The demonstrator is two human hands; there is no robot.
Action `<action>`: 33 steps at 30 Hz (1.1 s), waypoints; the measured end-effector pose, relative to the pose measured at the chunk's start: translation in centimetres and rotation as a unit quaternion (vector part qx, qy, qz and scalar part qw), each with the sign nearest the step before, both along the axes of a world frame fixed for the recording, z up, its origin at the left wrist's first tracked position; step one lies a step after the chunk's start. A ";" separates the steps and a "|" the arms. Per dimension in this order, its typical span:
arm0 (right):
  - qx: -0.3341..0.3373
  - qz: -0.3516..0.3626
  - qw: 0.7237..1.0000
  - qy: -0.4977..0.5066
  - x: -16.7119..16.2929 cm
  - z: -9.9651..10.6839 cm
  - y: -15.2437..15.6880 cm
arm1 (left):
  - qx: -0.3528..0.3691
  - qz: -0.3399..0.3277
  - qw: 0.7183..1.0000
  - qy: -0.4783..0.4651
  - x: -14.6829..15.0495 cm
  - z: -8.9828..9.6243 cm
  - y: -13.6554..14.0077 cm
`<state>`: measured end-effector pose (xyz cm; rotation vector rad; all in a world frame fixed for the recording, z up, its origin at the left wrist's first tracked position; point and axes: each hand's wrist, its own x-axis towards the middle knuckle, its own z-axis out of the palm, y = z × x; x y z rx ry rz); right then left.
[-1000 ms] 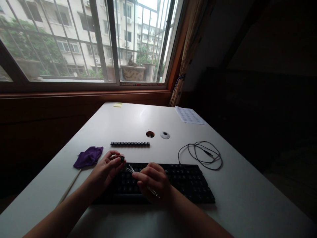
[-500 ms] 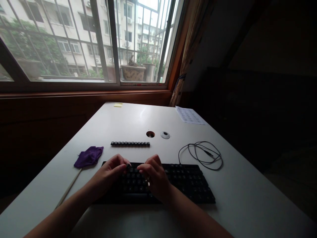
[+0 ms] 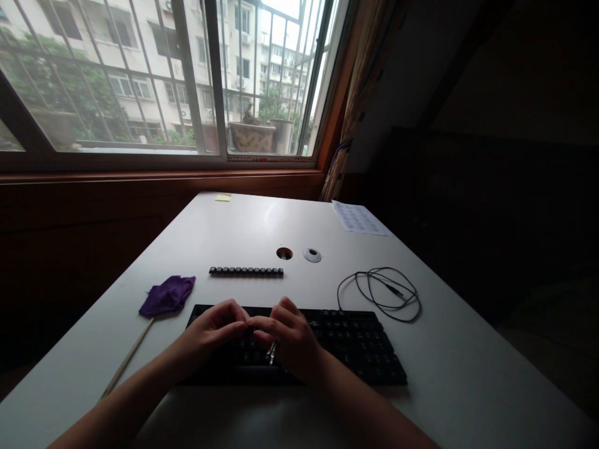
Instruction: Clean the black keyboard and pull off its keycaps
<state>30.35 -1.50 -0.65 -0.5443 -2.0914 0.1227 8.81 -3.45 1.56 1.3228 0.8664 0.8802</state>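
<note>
A black keyboard (image 3: pixel 355 343) lies in front of me, with both hands over its left half. My left hand (image 3: pixel 215 327) is closed in a pinch on a small black keycap (image 3: pixel 249 331), mostly covered by the fingertips. Meeting it there are the thumb and forefinger of my right hand (image 3: pixel 290 333), which touch the left fingertips. Under the curled fingers of the right hand shows a small shiny metal wire tool (image 3: pixel 272 353); its exact kind is unclear. Beyond the keyboard several black keycaps (image 3: pixel 246 271) stand in a straight row.
Left of the keyboard lies a purple cloth (image 3: pixel 167 295) on a thin stick (image 3: pixel 127 357). A coiled black cable (image 3: pixel 414 302) rests at the right. Farther back are a round hole (image 3: pixel 284 254), its white cover (image 3: pixel 312 255), printed paper (image 3: pixel 359 218) and a yellow note (image 3: pixel 223 197).
My right hand has moved left until its fingertips meet those of my left hand. The keycap has come slightly down and is now more hidden between the fingers.
</note>
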 end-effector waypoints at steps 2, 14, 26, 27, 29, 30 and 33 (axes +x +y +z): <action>0.003 0.004 1.000 0.002 0.0 0.1 0.0 | 0.007 0.004 1.000 0.014 0.0 0.0 0.0; -0.049 -0.089 0.995 0.015 0.0 0.3 -0.2 | 0.157 0.098 0.980 0.076 -1.6 0.4 0.5; -0.197 -0.231 0.950 -0.079 5.1 2.8 5.3 | 0.352 0.077 0.838 0.409 -2.1 -1.8 2.0; -0.212 -0.244 0.940 -0.111 5.7 2.9 6.3 | 0.357 0.070 0.832 0.418 -2.0 -1.8 2.0; -0.247 -0.263 0.914 -0.186 6.6 2.8 8.2 | 0.364 0.063 0.824 0.431 -1.9 -1.9 2.0; -0.267 -0.265 0.900 -0.223 6.9 2.8 9.1 | 0.365 0.062 0.821 0.433 -1.9 -1.9 2.0; -0.303 -0.257 0.872 -0.285 7.1 2.6 11.3 | 0.368 0.059 0.819 0.436 -1.9 -1.8 1.9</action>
